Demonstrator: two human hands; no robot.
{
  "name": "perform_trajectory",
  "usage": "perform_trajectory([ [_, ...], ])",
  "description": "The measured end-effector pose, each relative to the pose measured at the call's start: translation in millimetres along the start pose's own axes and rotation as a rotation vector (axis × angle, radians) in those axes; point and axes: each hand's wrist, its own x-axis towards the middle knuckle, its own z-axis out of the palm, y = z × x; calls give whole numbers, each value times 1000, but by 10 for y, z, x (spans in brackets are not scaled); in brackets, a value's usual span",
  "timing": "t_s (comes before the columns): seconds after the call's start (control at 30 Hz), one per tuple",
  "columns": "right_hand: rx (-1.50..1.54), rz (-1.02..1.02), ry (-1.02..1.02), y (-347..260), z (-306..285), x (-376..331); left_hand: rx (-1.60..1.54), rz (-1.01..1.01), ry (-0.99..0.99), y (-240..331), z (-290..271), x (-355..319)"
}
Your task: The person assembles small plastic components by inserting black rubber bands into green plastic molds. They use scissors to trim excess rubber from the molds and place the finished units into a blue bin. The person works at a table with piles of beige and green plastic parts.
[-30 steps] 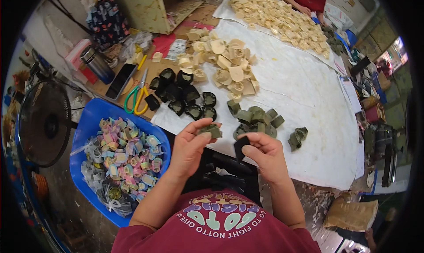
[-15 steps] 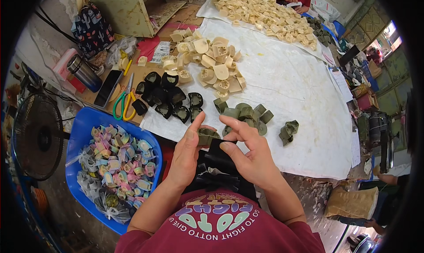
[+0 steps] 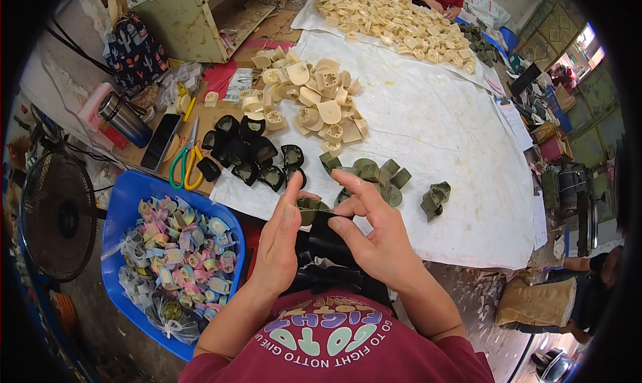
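Since the earlier frame, your left hand (image 3: 277, 239) and right hand (image 3: 374, 239) have come together at the centre of the frame, bringing the green piece (image 3: 309, 212) and the black strip (image 3: 323, 228) against each other. Your left hand holds the green piece; your right thumb and a finger keep a narrow pinch at the strip's upper edge.

This piece looks partway through being covered, with green still bare on its top. The black pieces (image 3: 231, 152) left of centre, olive showing inside them, seem to be the finished ones. Left to do, as far as you can judge, are the bare green pieces (image 3: 364, 169) just above your right hand and the small green pair (image 3: 435, 201) to the right.

The piece is short, olive green and hollow-looking, with a curved wall; your fingers hide much of it, so you can't tell how the strip sits.
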Motion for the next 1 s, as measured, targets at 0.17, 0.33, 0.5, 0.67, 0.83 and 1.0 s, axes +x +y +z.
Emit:
perform_trajectory([
  [0.17, -26, -21, 24, -5, 1, 9, 87, 33, 3, 12, 17, 1],
  [0.33, -17, 31, 18, -17, -4, -3, 146, 44, -5, 19, 0, 3],
  [0.5, -220, -151, 151, 16, 53, -9, 54, 107, 30, -70, 19, 51],
  [0.67, -350, -414, 312, 215, 32, -255, -118, 278, 163, -15, 77, 49],
  [0.83, 867, 335, -131, 489, 258, -431, 9, 412, 47, -43, 177, 48],
  [1.0, 1279, 152, 99, 499, 195, -233, 138, 483, 14, -43, 191, -10],
])
